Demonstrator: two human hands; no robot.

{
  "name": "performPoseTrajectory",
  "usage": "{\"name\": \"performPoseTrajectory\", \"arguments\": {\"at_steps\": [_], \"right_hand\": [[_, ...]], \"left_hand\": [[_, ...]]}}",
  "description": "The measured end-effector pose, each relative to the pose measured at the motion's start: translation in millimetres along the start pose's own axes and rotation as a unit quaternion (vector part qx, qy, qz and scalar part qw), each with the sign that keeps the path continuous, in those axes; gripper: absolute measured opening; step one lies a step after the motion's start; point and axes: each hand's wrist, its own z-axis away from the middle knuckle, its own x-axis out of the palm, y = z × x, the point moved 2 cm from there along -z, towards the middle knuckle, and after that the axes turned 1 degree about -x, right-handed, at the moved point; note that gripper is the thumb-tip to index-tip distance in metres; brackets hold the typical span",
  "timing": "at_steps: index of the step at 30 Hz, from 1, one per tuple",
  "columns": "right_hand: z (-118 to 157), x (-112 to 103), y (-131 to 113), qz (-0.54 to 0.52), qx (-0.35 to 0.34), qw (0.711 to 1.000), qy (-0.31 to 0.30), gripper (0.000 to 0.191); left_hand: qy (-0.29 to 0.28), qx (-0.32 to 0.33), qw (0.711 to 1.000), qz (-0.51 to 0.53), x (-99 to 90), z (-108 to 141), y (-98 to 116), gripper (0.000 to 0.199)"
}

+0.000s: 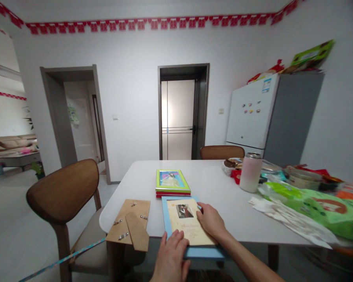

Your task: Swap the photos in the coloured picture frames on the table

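Note:
A light blue photo frame [165, 215] lies at the table's front edge, its lower end reaching past it. Inside its border rests a cream printed sheet [191, 229] with a small picture near the top. My left hand [172, 254] is on the sheet's lower left part, fingers spread. At the upper right side of the frame, my right hand [210, 221] has its fingers bent round the edge, the thumb hidden or unclear. Left of the frame lies a brown backing board [138, 223] with metal clips and a stand leg. Behind is a stack of frames, a green one [172, 182] above red.
On the right of the white table [220, 211] are a pink and white bottle [251, 172], a green package [320, 207], white gloves [291, 221] and assorted bags. Wooden chairs stand at the left [64, 192] and behind the table [222, 152]. A refrigerator [250, 113] is at the back right.

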Motion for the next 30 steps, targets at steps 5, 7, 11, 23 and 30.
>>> {"name": "performPoseTrajectory", "arguments": {"at_steps": [5,7,11,23,30], "right_hand": [[6,1,3,0.028,-0.033,0.999,-0.007,0.038],[13,-3,3,-0.006,-0.064,0.998,-0.02,0.039],[36,-14,4,-0.064,-0.13,0.986,-0.086,0.051],[49,-10,-4,-0.025,-0.161,0.98,-0.116,0.026],[53,-21,-60,-0.012,-0.207,0.972,-0.112,0.036]], "left_hand": [[-0.007,-0.003,1.0,-0.004,3.5,0,-3,0.057],[0.003,-0.005,1.0,-0.001,5.4,2,-7,0.061],[0.068,-0.001,0.998,0.004,8.3,8,-15,0.057],[0.059,0.02,0.996,-0.061,6.5,8,-15,0.042],[0.027,-0.055,0.995,-0.074,-39.1,20,-33,0.058]]}}
